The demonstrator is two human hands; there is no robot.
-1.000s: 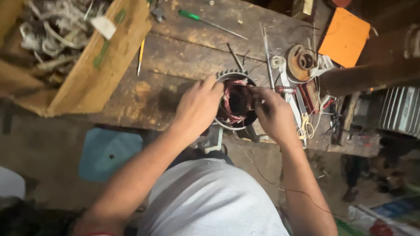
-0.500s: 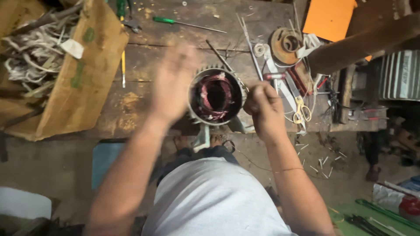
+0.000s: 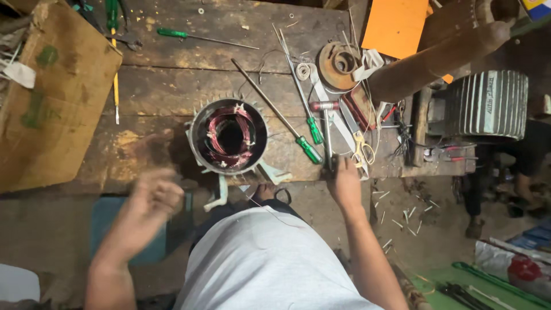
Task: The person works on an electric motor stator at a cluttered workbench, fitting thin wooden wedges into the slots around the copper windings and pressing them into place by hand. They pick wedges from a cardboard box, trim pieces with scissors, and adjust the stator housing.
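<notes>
Motor stator [image 3: 229, 138] with copper windings stands upright near the front edge of the wooden table [image 3: 172, 86], untouched. Left hand [image 3: 150, 201] hovers blurred just before it, grip loosely curled and empty. Right hand [image 3: 344, 182] rests at the hammer [image 3: 325, 132] handle's end; its grip cannot be made out.

A motor-repair workshop, seen from above: a scarred plank tabletop [image 3: 172, 86] carries an opened stator [image 3: 229, 136] with copper windings exposed, ringed by green-handled screwdrivers [image 3: 310, 131], a hammer [image 3: 325, 115], scissors [image 3: 360, 148] and loose wire. A finned motor housing [image 3: 487, 104] sits at the right beside a rusted pulley [image 3: 337, 64]. A cardboard box [image 3: 54, 97] sits at the left, and wire offcuts litter the dirt floor [image 3: 402, 221] below.
</notes>
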